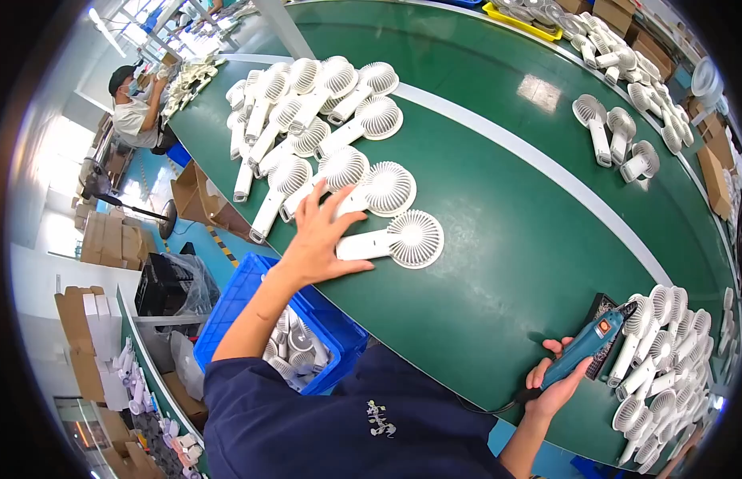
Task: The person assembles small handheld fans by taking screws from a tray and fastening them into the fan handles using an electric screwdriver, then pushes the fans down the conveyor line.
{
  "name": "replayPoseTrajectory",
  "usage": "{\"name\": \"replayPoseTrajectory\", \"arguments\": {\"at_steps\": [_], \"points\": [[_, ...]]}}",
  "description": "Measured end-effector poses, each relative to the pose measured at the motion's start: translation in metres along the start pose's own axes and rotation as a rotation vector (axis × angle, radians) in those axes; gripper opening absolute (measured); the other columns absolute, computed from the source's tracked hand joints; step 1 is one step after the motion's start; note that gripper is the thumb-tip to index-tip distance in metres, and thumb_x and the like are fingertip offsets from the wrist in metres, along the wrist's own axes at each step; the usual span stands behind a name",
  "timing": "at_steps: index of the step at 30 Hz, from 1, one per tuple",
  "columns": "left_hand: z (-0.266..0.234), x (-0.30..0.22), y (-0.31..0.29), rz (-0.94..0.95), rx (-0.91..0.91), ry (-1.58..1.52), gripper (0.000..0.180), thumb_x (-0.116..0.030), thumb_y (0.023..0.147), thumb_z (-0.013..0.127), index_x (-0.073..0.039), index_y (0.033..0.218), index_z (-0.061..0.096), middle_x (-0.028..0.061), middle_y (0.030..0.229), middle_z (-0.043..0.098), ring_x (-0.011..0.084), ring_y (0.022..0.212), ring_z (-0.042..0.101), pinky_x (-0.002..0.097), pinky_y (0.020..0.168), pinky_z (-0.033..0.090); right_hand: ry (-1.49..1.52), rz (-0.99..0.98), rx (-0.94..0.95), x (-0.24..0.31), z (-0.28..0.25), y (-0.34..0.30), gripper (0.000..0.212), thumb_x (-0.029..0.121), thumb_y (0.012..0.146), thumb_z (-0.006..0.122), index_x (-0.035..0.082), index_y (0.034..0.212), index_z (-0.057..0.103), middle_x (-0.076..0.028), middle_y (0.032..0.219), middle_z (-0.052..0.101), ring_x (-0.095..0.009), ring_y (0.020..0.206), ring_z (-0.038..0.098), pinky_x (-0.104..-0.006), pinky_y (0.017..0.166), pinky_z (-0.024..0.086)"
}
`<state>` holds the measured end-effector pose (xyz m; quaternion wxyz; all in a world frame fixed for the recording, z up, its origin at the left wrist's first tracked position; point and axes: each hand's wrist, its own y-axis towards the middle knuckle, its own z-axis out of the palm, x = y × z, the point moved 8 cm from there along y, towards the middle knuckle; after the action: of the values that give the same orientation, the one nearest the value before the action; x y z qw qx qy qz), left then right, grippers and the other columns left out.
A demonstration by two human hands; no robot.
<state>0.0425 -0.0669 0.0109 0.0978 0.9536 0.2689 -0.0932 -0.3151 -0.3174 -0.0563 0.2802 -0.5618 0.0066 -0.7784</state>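
My left hand (313,238) is spread over the table, thumb and fingers apart on either side of the handle end of a white handheld fan (417,239). Its fingertips reach the handle of a second handheld fan (388,189) just beyond; whether they touch it I cannot tell. Behind them lies a heap of similar white fans (291,112). At the right, my right hand (558,382) is closed round a teal corded electric screwdriver (582,349). Its tip points toward more white fans, above a black tray (601,307) of small parts that it partly hides.
A blue crate (251,283) with fan parts stands against the table's near left edge. Fans are piled on the right (666,359) and lie beyond the white strip (546,164). Far left, a co-worker (138,108) sits beside a pedestal fan (96,180).
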Motion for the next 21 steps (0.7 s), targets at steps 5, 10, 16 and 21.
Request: {"name": "replayPoseTrajectory", "arguments": {"at_steps": [5, 10, 16, 21], "points": [[0.0, 0.006, -0.004, -0.029, 0.081, 0.128, 0.074, -0.062, 0.067, 0.077, -0.022, 0.127, 0.062, 0.0119, 0.154, 0.032, 0.0492, 0.144, 0.015, 0.07, 0.113, 0.006, 0.002, 0.006, -0.009, 0.002, 0.002, 0.002, 0.058, 0.055, 0.105, 0.024, 0.003, 0.119, 0.047, -0.019, 0.097, 0.063, -0.012, 0.038, 0.041, -0.0261, 0.032, 0.034], [0.002, -0.018, 0.007, 0.052, -0.003, 0.143, 0.062, -0.058, 0.076, 0.072, -0.02, 0.123, 0.063, 0.0158, 0.143, 0.039, 0.0472, 0.136, 0.026, 0.0684, 0.107, 0.018, 0.005, 0.004, -0.005, 0.004, 0.002, -0.001, 0.059, 0.055, 0.105, 0.024, 0.002, 0.119, 0.047, -0.018, 0.096, 0.063, -0.012, 0.038, 0.041, -0.0258, 0.033, 0.035], [0.026, -0.087, 0.014, 0.054, 0.006, 0.132, 0.061, -0.055, 0.081, 0.069, -0.019, 0.129, 0.059, 0.0191, 0.145, 0.037, 0.0448, 0.132, 0.03, 0.0635, 0.097, 0.025, 0.011, -0.004, 0.05, -0.001, 0.008, -0.001, 0.058, 0.054, 0.105, 0.024, 0.003, 0.119, 0.047, -0.016, 0.095, 0.064, -0.011, 0.038, 0.04, -0.0243, 0.032, 0.033], [0.014, -0.104, 0.024, 0.087, 0.088, 0.173, 0.072, -0.065, 0.074, 0.07, -0.023, 0.132, 0.059, 0.0175, 0.152, 0.031, 0.0514, 0.142, 0.016, 0.0731, 0.104, 0.016, 0.029, 0.017, 0.039, -0.004, 0.004, 0.001, 0.059, 0.055, 0.105, 0.024, 0.003, 0.122, 0.047, -0.017, 0.096, 0.064, -0.012, 0.038, 0.04, -0.0254, 0.032, 0.034]]}}
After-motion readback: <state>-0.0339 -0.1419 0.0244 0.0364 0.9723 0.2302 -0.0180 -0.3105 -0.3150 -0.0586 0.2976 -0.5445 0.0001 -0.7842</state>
